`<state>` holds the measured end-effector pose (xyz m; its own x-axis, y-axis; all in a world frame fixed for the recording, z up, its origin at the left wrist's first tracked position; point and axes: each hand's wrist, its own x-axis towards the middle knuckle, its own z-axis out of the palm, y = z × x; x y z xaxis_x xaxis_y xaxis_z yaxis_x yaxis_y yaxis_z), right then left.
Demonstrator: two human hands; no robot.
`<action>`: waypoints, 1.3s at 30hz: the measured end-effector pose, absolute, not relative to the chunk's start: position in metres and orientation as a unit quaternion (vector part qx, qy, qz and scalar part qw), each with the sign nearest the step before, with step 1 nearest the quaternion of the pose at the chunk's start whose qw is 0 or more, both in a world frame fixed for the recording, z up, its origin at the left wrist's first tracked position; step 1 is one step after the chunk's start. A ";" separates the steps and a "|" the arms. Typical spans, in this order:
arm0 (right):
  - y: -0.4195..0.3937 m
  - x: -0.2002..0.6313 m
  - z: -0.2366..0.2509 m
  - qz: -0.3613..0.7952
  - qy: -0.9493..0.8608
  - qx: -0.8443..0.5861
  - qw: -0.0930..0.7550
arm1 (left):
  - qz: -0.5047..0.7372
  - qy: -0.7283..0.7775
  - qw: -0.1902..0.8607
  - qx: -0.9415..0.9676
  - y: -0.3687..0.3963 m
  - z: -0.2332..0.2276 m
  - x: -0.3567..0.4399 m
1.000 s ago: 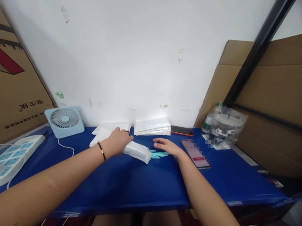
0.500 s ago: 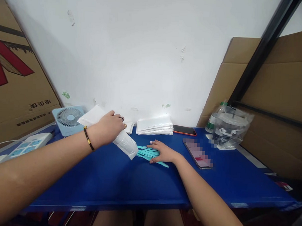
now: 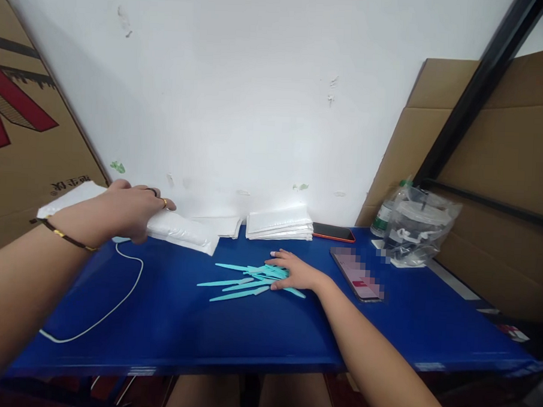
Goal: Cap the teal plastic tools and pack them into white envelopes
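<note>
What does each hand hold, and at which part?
The left hand holds a white pouch around its middle. The right hand holds nothing; it rests flat on the teal sticks.

We see blue table (image 3: pixel 193 338) w/ teal sticks (image 3: pixel 245 281), two phones (image 3: pixel 357 273), white pouch stack (image 3: pixel 278 223), cable (image 3: pixel 109 304), bagged bottle (image 3: pixel 417 228).

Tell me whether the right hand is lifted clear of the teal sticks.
No, the right hand lies flat on the teal sticks, pressing them to the table.
</note>
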<state>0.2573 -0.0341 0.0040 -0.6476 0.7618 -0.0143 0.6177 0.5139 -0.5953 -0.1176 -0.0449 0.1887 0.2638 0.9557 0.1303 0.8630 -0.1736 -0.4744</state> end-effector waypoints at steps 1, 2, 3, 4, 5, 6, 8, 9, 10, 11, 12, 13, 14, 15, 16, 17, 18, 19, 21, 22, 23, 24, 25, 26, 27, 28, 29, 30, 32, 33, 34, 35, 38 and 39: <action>-0.033 0.259 0.005 0.283 -0.861 -0.402 0.129 | 0.120 -0.604 0.224 -0.755 -0.041 0.181 -0.125; -0.032 0.262 0.006 0.277 -0.859 -0.408 0.139 | 0.135 -0.607 0.213 -0.753 -0.038 0.171 -0.131; -0.031 0.267 0.009 0.268 -0.853 -0.419 0.156 | 0.128 -0.609 0.206 -0.755 -0.035 0.159 -0.136; -0.030 0.275 0.011 0.258 -0.844 -0.437 0.177 | 0.108 -0.600 0.198 -0.768 -0.032 0.146 -0.138; -0.029 0.284 0.014 0.248 -0.831 -0.459 0.194 | 0.087 -0.603 0.186 -0.771 -0.031 0.133 -0.139; -0.029 0.295 0.017 0.241 -0.816 -0.484 0.202 | 0.078 -0.611 0.162 -0.771 -0.031 0.119 -0.136; -0.030 0.317 0.023 0.236 -0.791 -0.538 0.174 | 0.015 -0.611 0.112 -0.783 -0.035 0.091 -0.122; -0.031 0.327 0.024 0.236 -0.780 -0.562 0.142 | -0.013 -0.592 0.066 -0.803 -0.039 0.077 -0.111; -0.033 0.335 0.025 0.237 -0.769 -0.584 0.107 | -0.033 -0.559 0.011 -0.829 -0.044 0.064 -0.097; -0.034 0.340 0.026 0.238 -0.761 -0.600 0.073 | -0.052 -0.529 -0.037 -0.846 -0.051 0.052 -0.082; -0.036 0.342 0.025 0.238 -0.756 -0.608 0.047 | -0.060 -0.497 -0.074 -0.863 -0.057 0.040 -0.067; -0.037 0.341 0.025 0.237 -0.757 -0.609 0.030 | -0.068 -0.474 -0.095 -0.873 -0.062 0.030 -0.052; -0.038 0.338 0.024 0.234 -0.761 -0.605 0.020 | -0.072 -0.459 -0.109 -0.879 -0.066 0.021 -0.038; -0.039 0.334 0.023 0.230 -0.770 -0.596 0.019 | -0.074 -0.452 -0.124 -0.880 -0.068 0.013 -0.026; -0.039 0.328 0.021 0.226 -0.781 -0.582 0.025 | -0.082 -0.456 -0.134 -0.876 -0.068 0.008 -0.017; -0.039 0.322 0.021 0.226 -0.790 -0.568 0.035 | -0.090 -0.464 -0.142 -0.870 -0.067 0.004 -0.010; -0.039 0.315 0.020 0.230 -0.797 -0.556 0.048 | -0.098 -0.472 -0.148 -0.864 -0.065 0.002 -0.004; -0.039 0.309 0.020 0.242 -0.801 -0.544 0.062 | -0.105 -0.479 -0.152 -0.858 -0.062 0.002 0.000; -0.041 0.297 0.020 0.290 -0.802 -0.515 0.085 | -0.111 -0.476 -0.162 -0.857 -0.055 0.004 0.006; -0.042 0.292 0.021 0.320 -0.800 -0.499 0.092 | -0.112 -0.469 -0.168 -0.860 -0.053 0.005 0.009; -0.044 0.287 0.023 0.351 -0.799 -0.480 0.095 | -0.111 -0.459 -0.175 -0.864 -0.052 0.007 0.012; -0.046 0.283 0.025 0.382 -0.798 -0.456 0.097 | -0.109 -0.450 -0.182 -0.868 -0.051 0.008 0.015; -0.048 0.281 0.026 0.410 -0.797 -0.431 0.100 | -0.108 -0.442 -0.189 -0.870 -0.052 0.010 0.018; -0.049 0.279 0.027 0.431 -0.798 -0.408 0.106 | -0.106 -0.436 -0.195 -0.872 -0.053 0.011 0.021; -0.049 0.278 0.028 0.435 -0.801 -0.393 0.118 | -0.103 -0.432 -0.199 -0.874 -0.055 0.013 0.024; -0.047 0.279 0.027 0.420 -0.807 -0.392 0.139 | -0.102 -0.428 -0.201 -0.875 -0.057 0.014 0.025; -0.044 0.280 0.026 0.384 -0.813 -0.405 0.167 | -0.103 -0.426 -0.205 -0.875 -0.057 0.016 0.025; -0.039 0.281 0.023 0.332 -0.817 -0.428 0.197 | -0.107 -0.425 -0.211 -0.874 -0.058 0.017 0.025; -0.027 0.281 0.016 0.227 -0.818 -0.473 0.238 | -0.119 -0.436 -0.232 -0.862 -0.055 0.020 0.022; -0.022 0.281 0.013 0.194 -0.818 -0.484 0.242 | -0.124 -0.446 -0.242 -0.853 -0.052 0.021 0.020; -0.017 0.279 0.010 0.177 -0.821 -0.489 0.237 | -0.124 -0.455 -0.250 -0.846 -0.048 0.022 0.018; -0.014 0.277 0.008 0.168 -0.823 -0.491 0.229 | -0.123 -0.463 -0.253 -0.840 -0.044 0.022 0.016; -0.015 0.267 0.009 0.151 -0.821 -0.503 0.225 | -0.129 -0.467 -0.234 -0.843 -0.032 0.020 0.011; -0.019 0.264 0.011 0.152 -0.822 -0.505 0.217 | -0.130 -0.462 -0.232 -0.846 -0.029 0.018 0.009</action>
<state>0.2641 -0.0191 0.0107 -0.3963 0.8955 0.2025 0.7632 0.4439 -0.4695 0.0094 -0.0289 0.0176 0.5385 0.8426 0.0050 0.7217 -0.4642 0.5134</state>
